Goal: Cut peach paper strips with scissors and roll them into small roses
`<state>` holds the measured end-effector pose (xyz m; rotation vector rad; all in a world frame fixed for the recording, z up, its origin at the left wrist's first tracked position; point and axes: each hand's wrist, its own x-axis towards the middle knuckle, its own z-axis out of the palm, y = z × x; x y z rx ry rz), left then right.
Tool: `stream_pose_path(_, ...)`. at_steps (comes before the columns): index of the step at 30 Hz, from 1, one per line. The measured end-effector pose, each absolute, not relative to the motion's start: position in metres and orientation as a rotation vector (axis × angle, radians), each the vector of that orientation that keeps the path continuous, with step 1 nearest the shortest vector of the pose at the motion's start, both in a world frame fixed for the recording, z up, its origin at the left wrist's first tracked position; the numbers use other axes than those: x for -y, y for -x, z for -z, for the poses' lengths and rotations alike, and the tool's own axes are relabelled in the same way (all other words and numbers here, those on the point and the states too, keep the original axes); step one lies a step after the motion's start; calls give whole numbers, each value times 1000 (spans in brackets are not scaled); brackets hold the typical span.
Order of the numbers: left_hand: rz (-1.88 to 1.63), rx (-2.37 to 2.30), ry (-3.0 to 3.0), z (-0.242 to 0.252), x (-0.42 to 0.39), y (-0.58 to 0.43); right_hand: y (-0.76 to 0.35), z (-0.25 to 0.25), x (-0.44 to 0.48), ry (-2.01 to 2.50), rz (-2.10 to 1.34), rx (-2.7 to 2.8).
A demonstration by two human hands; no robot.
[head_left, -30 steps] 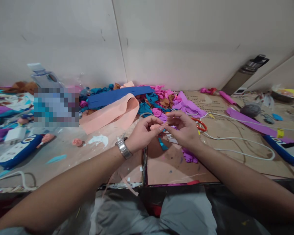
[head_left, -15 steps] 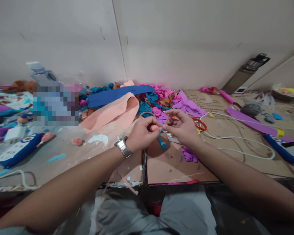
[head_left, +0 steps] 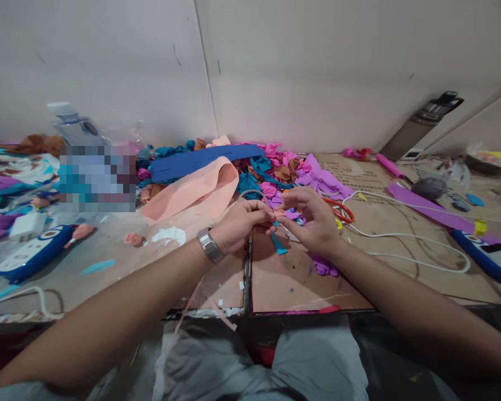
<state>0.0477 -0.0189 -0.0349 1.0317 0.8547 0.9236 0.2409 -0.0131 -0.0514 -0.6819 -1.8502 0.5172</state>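
My left hand (head_left: 239, 224) and right hand (head_left: 314, 221) each pinch one small peach fabric piece (head_left: 278, 214) at the fingertips, steadying it from both sides.

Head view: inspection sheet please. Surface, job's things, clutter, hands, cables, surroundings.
Surface: table, paint-stained, two boards meeting at a seam.
Job's things: peach piece, small, held above the seam.
Clutter: peach sheet, blue sheet and scrap pile behind it; scissors to the right; rose on the left.
Hands: left hand, watch on its wrist, and right hand, both pinching the peach piece.
Cables: white cable looped at right; second cable at the left front edge.
Surroundings: wall behind; bottle leaning on it at right.
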Motion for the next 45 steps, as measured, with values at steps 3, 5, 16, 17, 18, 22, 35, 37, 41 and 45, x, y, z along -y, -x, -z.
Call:
stream_pose_path(3, -901, -808, -997, 34, 20, -47, -244, 48, 13, 654, -339, 1922)
stream_pose_path(5, -866, -793, -989, 34, 20, -47, -246, 44, 13, 613, -233, 1981)
stream_pose_path(16, -789, -757, -831, 26, 26, -46, -253, 38, 16, 503, -155, 2106)
stream_pose_path(17, -784, -754, -837, 26, 25, -47, -252, 38, 16, 506, -152, 2107)
stream_pose_path(18, -779, -750, -844, 27, 25, -47, -251, 37, 17, 504, -144, 2105)
stream_pose_path(22, -789, -745, -939, 33, 23, -48, -247, 35, 18, 540, -152, 2053)
stream_pose_path(35, -1118, -1160, -2281, 35, 29, -42, -232, 51, 17, 852, -850, 1576)
stream_pose_path(37, -1112, -1143, -2367, 33, 30, -42, -231, 51, 17, 869, -991, 1497)
stream_pose_path(41, -1136, -1181, -2189, 33, 29, -43, -231, 50, 16, 871, -1106, 1445)
stream_pose_path(45, -1088, -1099, -1572, 38, 22, -46, -232, 51, 18, 764, -834, 1614)
